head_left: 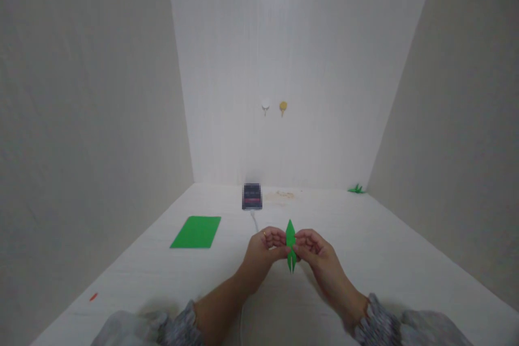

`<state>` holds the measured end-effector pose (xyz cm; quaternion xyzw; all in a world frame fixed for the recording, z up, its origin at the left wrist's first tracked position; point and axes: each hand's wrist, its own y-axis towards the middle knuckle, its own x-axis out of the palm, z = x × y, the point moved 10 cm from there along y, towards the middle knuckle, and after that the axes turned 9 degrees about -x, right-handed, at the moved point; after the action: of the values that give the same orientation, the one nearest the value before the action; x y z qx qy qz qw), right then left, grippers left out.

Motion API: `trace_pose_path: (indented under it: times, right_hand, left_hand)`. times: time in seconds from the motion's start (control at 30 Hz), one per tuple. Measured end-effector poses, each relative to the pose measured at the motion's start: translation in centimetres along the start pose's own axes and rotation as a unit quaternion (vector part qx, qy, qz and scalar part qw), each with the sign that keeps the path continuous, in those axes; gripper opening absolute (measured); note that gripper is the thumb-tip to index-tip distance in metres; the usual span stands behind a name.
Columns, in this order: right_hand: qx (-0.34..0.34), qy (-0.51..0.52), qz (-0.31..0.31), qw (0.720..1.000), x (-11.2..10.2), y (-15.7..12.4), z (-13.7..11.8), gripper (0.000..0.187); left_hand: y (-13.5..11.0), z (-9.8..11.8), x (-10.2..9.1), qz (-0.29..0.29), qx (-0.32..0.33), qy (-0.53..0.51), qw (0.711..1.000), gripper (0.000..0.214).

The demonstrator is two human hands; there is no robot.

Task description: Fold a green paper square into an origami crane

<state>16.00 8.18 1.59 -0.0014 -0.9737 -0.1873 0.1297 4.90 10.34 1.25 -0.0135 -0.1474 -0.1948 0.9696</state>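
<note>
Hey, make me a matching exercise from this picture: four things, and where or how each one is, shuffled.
1. folded green paper
2. flat green sheet
3. dark device
4. yellow hook

A. up on the back wall
B. held by the left hand and right hand
C. with a white cable at its near edge
D. on the table, left of both hands

Pairs: 1-B, 2-D, 3-C, 4-A

Both arms: loose, pale-grey fabric sleeves (130,328) — ending in gathered, ruffled cuffs (377,324) of mottled blue-grey. Left hand (261,254): narrow gold-coloured ring (265,233) on one finger — finer detail too small to read.
</note>
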Motion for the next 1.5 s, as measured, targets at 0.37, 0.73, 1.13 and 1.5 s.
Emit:
trace_pose_path:
  times: [0.37,0.73,1.13,1.5]
  right_hand:
    - [-0.009,0.005,-0.031,0.999,0.1,-0.2,0.2,0.023]
    - [0.017,-0.041,-0.052,0.998,-0.4,0.2,1.7,0.015]
    - [-0.029,-0.073,-0.067,0.995,0.2,0.3,0.8,0.008]
    - [-0.056,-0.060,-0.091,0.992,0.3,0.2,0.9,0.006]
  left_hand:
    - [0.5,-2.0,0.3,-0.040,-0.042,-0.033,0.998,0.027]
    - [1.2,-2.6,-0.1,-0.037,-0.040,-0.004,0.999,0.024]
    - [1.1,-2.0,-0.6,-0.031,-0.006,0.021,0.999,0.018]
    - [1.1,-3.0,0.0,-0.073,-0.060,-0.029,0.995,0.019]
